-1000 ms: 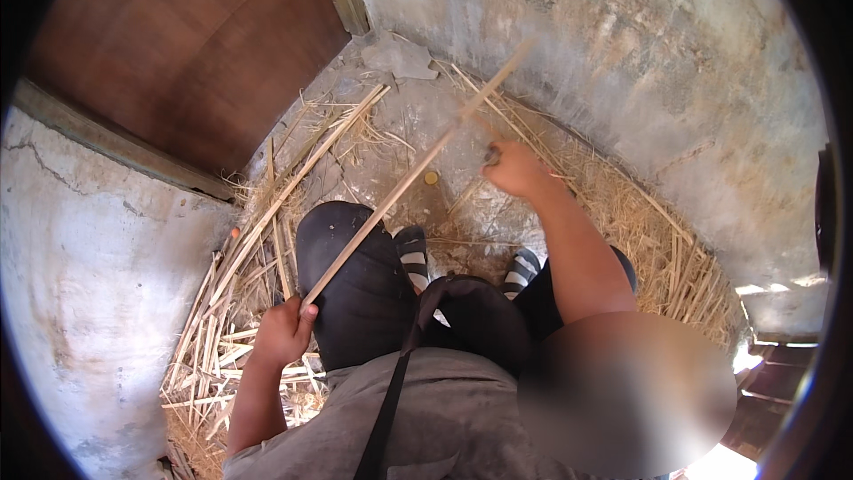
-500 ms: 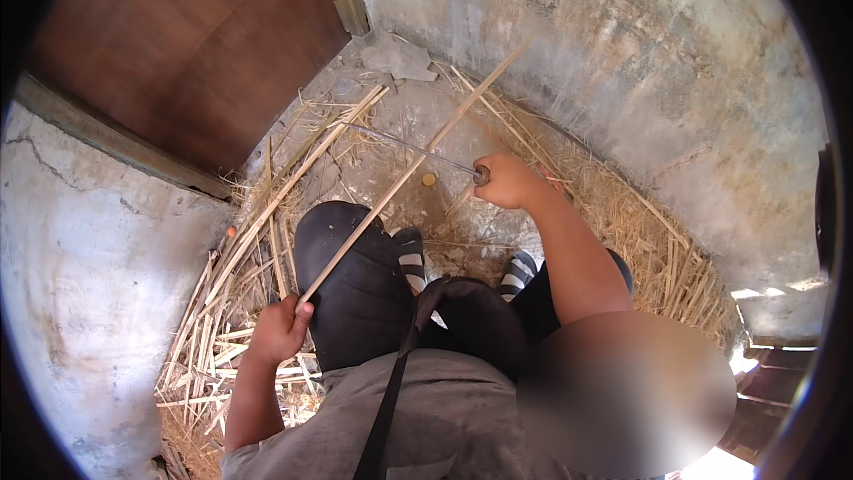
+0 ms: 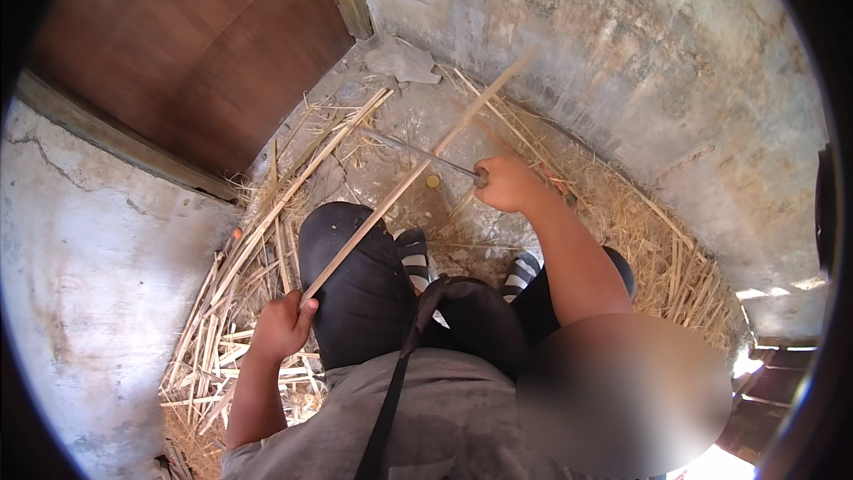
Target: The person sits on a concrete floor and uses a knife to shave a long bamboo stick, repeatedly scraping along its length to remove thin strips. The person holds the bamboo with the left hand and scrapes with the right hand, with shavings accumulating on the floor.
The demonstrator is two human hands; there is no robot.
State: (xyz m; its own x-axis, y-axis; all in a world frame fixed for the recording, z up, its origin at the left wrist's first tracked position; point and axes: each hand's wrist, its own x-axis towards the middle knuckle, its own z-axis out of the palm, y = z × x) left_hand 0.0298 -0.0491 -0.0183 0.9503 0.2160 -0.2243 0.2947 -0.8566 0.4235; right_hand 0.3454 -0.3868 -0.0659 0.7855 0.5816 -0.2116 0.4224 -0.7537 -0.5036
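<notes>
My left hand (image 3: 285, 324) is closed around the near end of a long pale bamboo strip (image 3: 385, 205). The strip slants up and away to the right across my left knee, and its far end is blurred. In my right hand (image 3: 505, 184) is the handle of a long, thin-bladed knife (image 3: 456, 167). Its narrow grey blade points to the left and crosses the strip ahead of my knees, seemingly touching it.
Split bamboo strips (image 3: 213, 338) lie heaped along the left wall, with fine shavings (image 3: 662, 253) piled along the right wall. A brown door panel (image 3: 204, 53) stands at the far left. My sandalled feet (image 3: 520, 274) are between the heaps, near a small yellow disc (image 3: 433, 181).
The knife blade has shifted slightly to the right along with a small turn. The strip's angle has changed a little, and both hands keep their holds.
</notes>
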